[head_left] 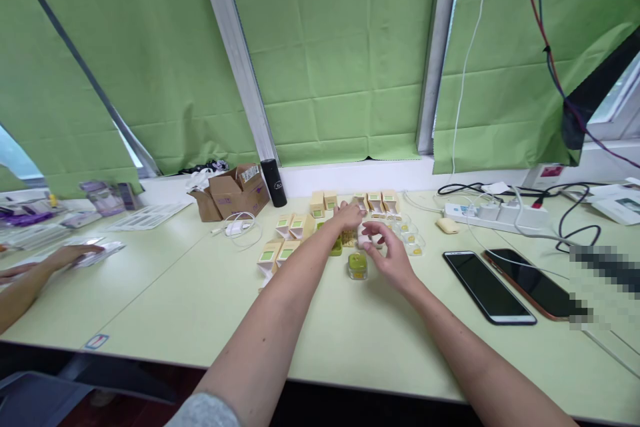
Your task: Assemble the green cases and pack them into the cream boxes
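Note:
My left hand (350, 214) reaches over the middle of the group of small items, near the open cream boxes (375, 203); its fingers are mostly hidden. To its right, my right hand (389, 250) has thumb and fingers curved around a small whitish piece (363, 238), which it touches or nearly touches. Just below stands a small clear container with a green lid (357, 266). Several clear containers with yellow bits (413, 239) sit right of my right hand. More cream boxes with green squares (270, 255) stand to the left, partly behind my left forearm.
Two phones (489, 287) lie at the right, below a power strip (495, 215) with cables. A cardboard box (233, 194) and a black bottle (273, 183) stand at the back. Another person's hand (75, 254) rests on packets at the far left.

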A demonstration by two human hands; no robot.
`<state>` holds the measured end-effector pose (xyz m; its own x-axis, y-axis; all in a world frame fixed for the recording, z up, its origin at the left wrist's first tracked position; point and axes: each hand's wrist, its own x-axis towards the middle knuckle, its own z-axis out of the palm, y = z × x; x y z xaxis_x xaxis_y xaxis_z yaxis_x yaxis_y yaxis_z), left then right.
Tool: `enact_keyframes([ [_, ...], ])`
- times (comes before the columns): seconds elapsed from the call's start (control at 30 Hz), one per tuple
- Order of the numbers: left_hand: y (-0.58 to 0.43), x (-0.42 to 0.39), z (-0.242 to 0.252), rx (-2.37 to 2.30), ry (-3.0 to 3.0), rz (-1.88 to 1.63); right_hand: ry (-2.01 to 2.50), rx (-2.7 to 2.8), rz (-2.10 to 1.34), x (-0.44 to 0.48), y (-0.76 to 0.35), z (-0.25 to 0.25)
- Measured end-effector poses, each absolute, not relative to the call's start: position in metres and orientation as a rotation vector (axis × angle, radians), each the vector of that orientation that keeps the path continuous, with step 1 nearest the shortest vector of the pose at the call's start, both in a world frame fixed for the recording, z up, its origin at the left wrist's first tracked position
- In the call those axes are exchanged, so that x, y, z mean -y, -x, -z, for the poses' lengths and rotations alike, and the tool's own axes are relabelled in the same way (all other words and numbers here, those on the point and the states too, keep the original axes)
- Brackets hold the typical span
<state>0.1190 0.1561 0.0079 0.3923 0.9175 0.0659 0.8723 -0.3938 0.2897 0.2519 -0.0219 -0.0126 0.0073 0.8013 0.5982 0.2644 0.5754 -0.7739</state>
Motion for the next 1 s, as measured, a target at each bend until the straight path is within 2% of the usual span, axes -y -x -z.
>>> enact_keyframes([
  [0.3, -0.080, -0.148, -0.037, -1.355, -2.517, -0.760, 0.969, 1.336, -0.512, 0.020, -0.259, 0.005],
  [0.53, -0.047, -0.077, -0.043, -1.135, -2.798, -1.055, 0.994, 1.241, -0.575, 0.018, -0.259, 0.004],
  [0.77, -0.032, 0.008, -0.028, -0.893, -3.128, -1.059, 0.959, 1.124, -0.832, 0.018, -0.258, -0.003],
  [1.0, -0.021, 0.037, -0.020, -0.729, -3.256, -0.848, 0.915, 1.095, -0.960, 0.023, -0.254, -0.011],
])
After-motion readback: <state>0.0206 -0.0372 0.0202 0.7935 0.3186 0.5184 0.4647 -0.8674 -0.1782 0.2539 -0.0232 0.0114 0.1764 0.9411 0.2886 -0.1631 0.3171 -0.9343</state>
